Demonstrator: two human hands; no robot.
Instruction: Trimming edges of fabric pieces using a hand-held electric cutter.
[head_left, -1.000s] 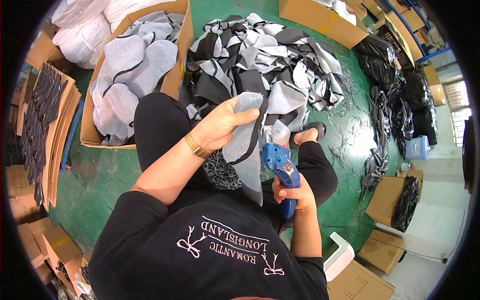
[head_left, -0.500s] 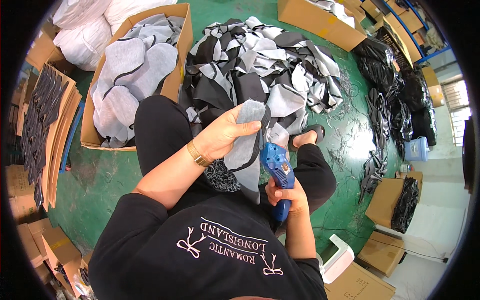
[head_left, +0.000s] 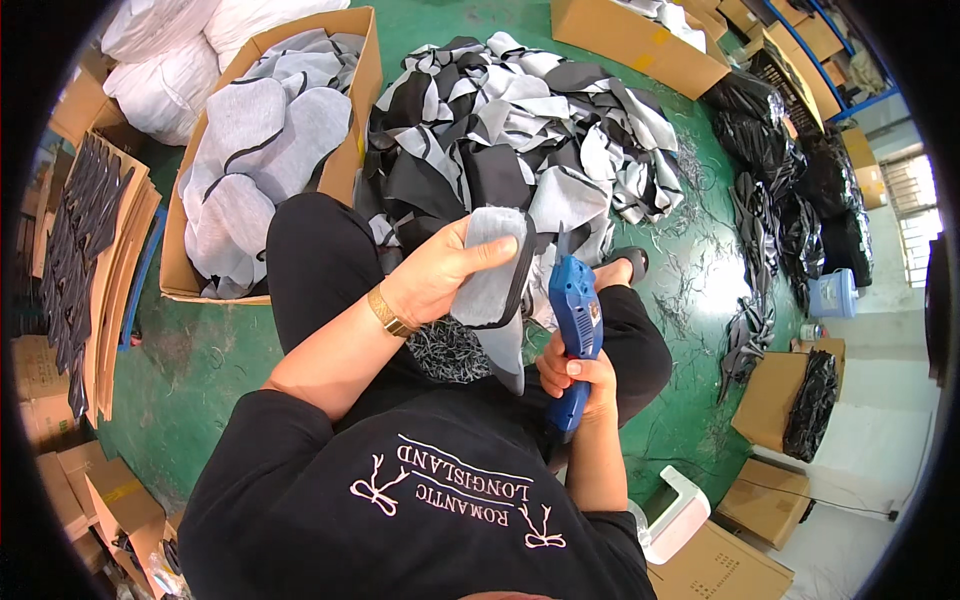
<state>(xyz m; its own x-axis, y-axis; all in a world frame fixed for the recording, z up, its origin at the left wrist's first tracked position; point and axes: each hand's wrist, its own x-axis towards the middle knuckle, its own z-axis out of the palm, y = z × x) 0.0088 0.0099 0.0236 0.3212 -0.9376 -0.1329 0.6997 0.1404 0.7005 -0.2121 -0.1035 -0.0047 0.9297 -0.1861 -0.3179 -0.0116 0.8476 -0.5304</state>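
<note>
My left hand (head_left: 440, 272) pinches a grey fabric piece (head_left: 486, 287) with black edging, the thumb lying flat across its face. The piece is upright over my lap, and its lower end hangs down in a pale point. In my right hand (head_left: 580, 376) is a pair of blue electric scissors (head_left: 577, 305), fingers wrapped round the handle. Their narrow pointed blade sticks up to the right of the fabric, apart from its edge. Beyond my hands a big heap of grey and black fabric pieces (head_left: 500, 170) covers the floor.
To the left stands a cardboard box (head_left: 366, 100) full of similar grey pieces. Dark trimmings (head_left: 450, 352) lie below my left hand. Loose threads litter the green floor (head_left: 690, 300). Black plastic bags (head_left: 800, 220) line the right side, near a white stool-like object (head_left: 675, 520).
My right hand has swung the scissors rightward, away from the fabric's edge, and the blade now points up clear of it. The fabric piece has turned slightly in my left hand.
</note>
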